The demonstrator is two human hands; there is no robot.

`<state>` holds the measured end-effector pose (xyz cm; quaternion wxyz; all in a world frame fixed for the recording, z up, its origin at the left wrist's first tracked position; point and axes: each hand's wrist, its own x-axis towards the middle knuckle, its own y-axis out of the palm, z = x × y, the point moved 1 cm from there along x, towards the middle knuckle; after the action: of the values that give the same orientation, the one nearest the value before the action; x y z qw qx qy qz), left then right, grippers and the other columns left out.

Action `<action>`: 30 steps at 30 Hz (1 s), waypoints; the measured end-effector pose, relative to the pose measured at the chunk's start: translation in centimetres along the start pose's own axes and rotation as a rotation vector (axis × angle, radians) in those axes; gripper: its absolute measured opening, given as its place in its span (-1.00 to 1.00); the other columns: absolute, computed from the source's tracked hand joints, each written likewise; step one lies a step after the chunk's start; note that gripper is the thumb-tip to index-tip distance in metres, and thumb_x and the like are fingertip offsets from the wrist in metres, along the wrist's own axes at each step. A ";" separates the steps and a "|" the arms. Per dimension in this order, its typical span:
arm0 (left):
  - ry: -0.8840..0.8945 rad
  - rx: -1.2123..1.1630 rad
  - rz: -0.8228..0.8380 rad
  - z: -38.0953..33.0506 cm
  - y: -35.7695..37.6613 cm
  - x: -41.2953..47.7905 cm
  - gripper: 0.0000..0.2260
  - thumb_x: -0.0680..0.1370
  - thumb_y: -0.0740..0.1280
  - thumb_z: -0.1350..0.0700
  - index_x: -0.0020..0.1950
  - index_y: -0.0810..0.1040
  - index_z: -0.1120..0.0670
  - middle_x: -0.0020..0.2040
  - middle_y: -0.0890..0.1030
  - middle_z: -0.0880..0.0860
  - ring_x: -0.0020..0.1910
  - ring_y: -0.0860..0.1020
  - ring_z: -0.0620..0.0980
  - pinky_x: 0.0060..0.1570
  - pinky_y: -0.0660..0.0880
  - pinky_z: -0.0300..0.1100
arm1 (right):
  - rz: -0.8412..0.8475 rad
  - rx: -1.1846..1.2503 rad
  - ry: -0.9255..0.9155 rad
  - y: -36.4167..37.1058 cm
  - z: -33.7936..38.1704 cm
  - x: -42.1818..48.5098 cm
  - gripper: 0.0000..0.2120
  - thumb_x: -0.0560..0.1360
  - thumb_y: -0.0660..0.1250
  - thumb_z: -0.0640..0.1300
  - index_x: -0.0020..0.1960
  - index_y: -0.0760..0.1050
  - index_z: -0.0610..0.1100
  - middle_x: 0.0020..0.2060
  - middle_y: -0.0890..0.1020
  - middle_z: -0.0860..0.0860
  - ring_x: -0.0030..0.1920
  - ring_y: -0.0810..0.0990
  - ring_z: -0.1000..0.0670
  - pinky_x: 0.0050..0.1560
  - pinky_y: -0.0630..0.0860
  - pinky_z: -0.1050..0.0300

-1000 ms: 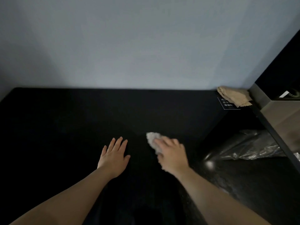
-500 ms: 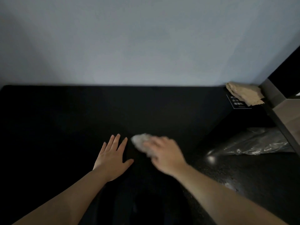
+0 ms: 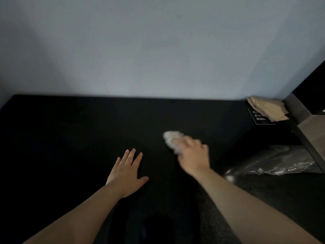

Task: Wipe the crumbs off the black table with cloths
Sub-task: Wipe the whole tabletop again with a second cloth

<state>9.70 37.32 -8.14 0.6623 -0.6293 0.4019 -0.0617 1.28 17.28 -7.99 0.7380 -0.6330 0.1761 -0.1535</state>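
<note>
right hand (image 3: 192, 156) seemingly grips crumpled white cloth (image 3: 171, 138) (blurred) on matte black table (image 3: 70, 138); left hand (image 3: 126, 173) flat.

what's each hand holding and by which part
Right hand grips the white cloth by its near end, the far end poking past the fingers. Left hand rests flat on the black table, holding nothing.

The left hand (image 3: 126, 173) lies flat on the black table (image 3: 70, 138), the blurred right hand (image 3: 193, 155) at its two o'clock holding a crumpled white cloth (image 3: 171, 137) down, a tan cloth (image 3: 267, 108) farther off at two o'clock.
</note>
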 end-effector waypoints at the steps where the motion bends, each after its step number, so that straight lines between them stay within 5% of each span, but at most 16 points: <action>1: -0.001 0.002 0.003 0.0 0.0 0.0 -0.25 0.56 0.14 -0.25 0.55 -0.23 0.00 0.55 -0.27 0.06 0.52 -0.27 0.04 0.48 -0.18 -0.01 | -0.007 0.038 0.214 -0.5 -1.6 0.7 -0.48 0.51 0.20 -0.04 0.42 0.18 0.21 0.39 0.29 0.03 0.28 0.31 -0.12 0.19 0.27 -0.04; 2: -0.002 0.004 0.003 -0.1 0.0 0.0 -0.25 0.56 0.14 -0.25 0.55 -0.23 0.00 0.55 -0.27 0.06 0.52 -0.27 0.05 0.48 -0.18 0.00 | -0.004 0.081 0.377 -0.8 -2.3 0.9 -0.48 0.51 0.21 -0.03 0.43 0.17 0.18 0.39 0.28 0.00 0.28 0.30 -0.14 0.20 0.27 -0.07; 4: -0.004 0.004 0.001 -0.1 0.1 0.0 -0.25 0.57 0.13 -0.25 0.55 -0.24 0.01 0.55 -0.27 0.07 0.52 -0.27 0.05 0.49 -0.18 0.01 | -0.011 0.080 0.417 -1.0 -0.4 0.5 -0.48 0.50 0.23 -0.03 0.42 0.18 0.14 0.38 0.27 -0.03 0.26 0.29 -0.16 0.20 0.28 -0.08; 8: -0.009 0.012 -0.006 -0.1 0.1 0.0 -0.26 0.57 0.12 -0.24 0.55 -0.23 0.01 0.55 -0.27 0.06 0.52 -0.28 0.03 0.48 -0.20 -0.02 | 0.108 0.121 -0.195 0.2 5.7 -3.5 -0.47 0.51 0.22 -0.06 0.43 0.18 0.16 0.39 0.24 0.03 0.29 0.27 -0.11 0.23 0.26 -0.06; 10: -0.010 0.007 -0.006 -0.1 0.2 -0.1 -0.26 0.57 0.12 -0.25 0.55 -0.22 0.01 0.55 -0.27 0.06 0.52 -0.28 0.03 0.47 -0.20 -0.02 | 0.061 0.049 -0.318 0.5 3.9 -3.0 -0.47 0.50 0.21 -0.03 0.43 0.17 0.19 0.40 0.26 0.07 0.29 0.30 -0.10 0.21 0.25 -0.04; 14: -0.016 -0.001 -0.007 -0.1 0.4 -0.1 -0.25 0.57 0.12 -0.25 0.54 -0.25 0.01 0.55 -0.28 0.06 0.52 -0.28 0.05 0.48 -0.20 0.00 | -0.019 0.047 0.287 -0.2 -2.6 -0.5 -0.47 0.51 0.21 0.02 0.44 0.14 0.19 0.39 0.29 0.02 0.27 0.32 -0.12 0.20 0.28 -0.04; 16: -0.015 -0.006 -0.010 -0.1 0.5 0.0 -0.26 0.57 0.11 -0.24 0.54 -0.25 0.02 0.54 -0.28 0.07 0.51 -0.29 0.05 0.48 -0.20 0.01 | -0.045 0.081 0.431 -0.4 -1.7 -1.0 -0.46 0.52 0.21 0.01 0.45 0.13 0.15 0.41 0.26 -0.01 0.27 0.30 -0.14 0.20 0.28 -0.04; 20: -0.008 -0.014 -0.011 -0.2 0.5 -0.1 -0.27 0.58 0.10 -0.23 0.55 -0.24 0.02 0.55 -0.29 0.06 0.51 -0.30 0.04 0.49 -0.21 0.00 | 0.058 0.147 -0.121 0.6 4.8 -4.6 -0.48 0.50 0.20 -0.06 0.42 0.18 0.18 0.39 0.24 0.05 0.26 0.29 -0.11 0.20 0.27 -0.04; 22: -0.011 -0.018 -0.006 -0.1 0.4 -0.2 -0.27 0.58 0.11 -0.23 0.55 -0.23 0.02 0.55 -0.28 0.06 0.52 -0.29 0.04 0.49 -0.20 0.00 | 0.008 0.088 -0.368 1.1 3.6 -4.6 -0.49 0.43 0.24 -0.05 0.36 0.30 0.17 0.28 0.40 0.07 0.15 0.44 -0.10 0.09 0.39 -0.03; 24: -0.024 -0.011 0.007 -0.3 0.2 -0.2 -0.27 0.58 0.12 -0.22 0.55 -0.24 0.02 0.55 -0.28 0.07 0.52 -0.28 0.05 0.49 -0.19 0.00 | -0.145 0.017 -0.152 0.7 -0.6 -3.2 -0.49 0.32 0.29 -0.01 0.27 0.43 0.19 0.10 0.56 0.06 -0.04 0.56 -0.13 -0.08 0.49 0.02; 28: -0.057 -0.036 0.030 -1.0 0.1 0.1 -0.27 0.60 0.15 -0.16 0.55 -0.23 0.05 0.55 -0.28 0.08 0.52 -0.27 0.09 0.48 -0.17 0.04 | -0.120 0.092 0.531 -0.7 -6.4 -1.9 -0.50 0.50 0.24 -0.01 0.42 0.24 0.09 0.32 0.39 -0.05 0.23 0.38 -0.17 0.17 0.34 -0.04; 30: -0.070 -0.044 0.017 -1.5 0.4 0.2 -0.32 0.62 0.11 -0.12 0.55 -0.24 0.07 0.55 -0.29 0.09 0.52 -0.28 0.11 0.48 -0.17 0.05 | -0.147 0.099 0.432 -0.4 -3.0 -2.4 -0.52 0.47 0.23 -0.03 0.38 0.30 0.08 0.33 0.38 -0.05 0.19 0.38 -0.18 0.12 0.34 0.00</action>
<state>8.71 36.12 -8.43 0.6624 -0.6421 0.3850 -0.0253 -2.24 15.65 -7.80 0.7004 -0.5595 0.2755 -0.3471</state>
